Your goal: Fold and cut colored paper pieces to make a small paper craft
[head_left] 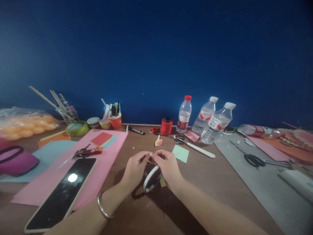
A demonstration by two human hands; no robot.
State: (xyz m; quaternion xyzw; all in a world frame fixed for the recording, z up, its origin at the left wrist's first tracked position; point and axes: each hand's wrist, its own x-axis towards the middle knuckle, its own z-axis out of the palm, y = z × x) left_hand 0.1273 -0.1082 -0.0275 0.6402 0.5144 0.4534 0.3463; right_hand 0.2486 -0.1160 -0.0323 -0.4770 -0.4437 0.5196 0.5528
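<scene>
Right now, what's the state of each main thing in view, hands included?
Left hand, fingers pinched at a small white piece
Right hand, fingers together beside it, hold unclear
White ring, tilted
Phone, lying screen up
Red-capped bottle, closed, standing
White-capped bottles, closed, standing
Far-right bottle, on its side
Red spool, standing
Orange cup, upright, holding pens
Black marker, lying
Scissors on grey sheet, lying, opening unclear

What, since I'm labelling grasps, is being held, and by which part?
The left hand and right hand pinch a small white piece, apparently by its edges; whether the white ring below is attached or also held cannot be told.
</scene>
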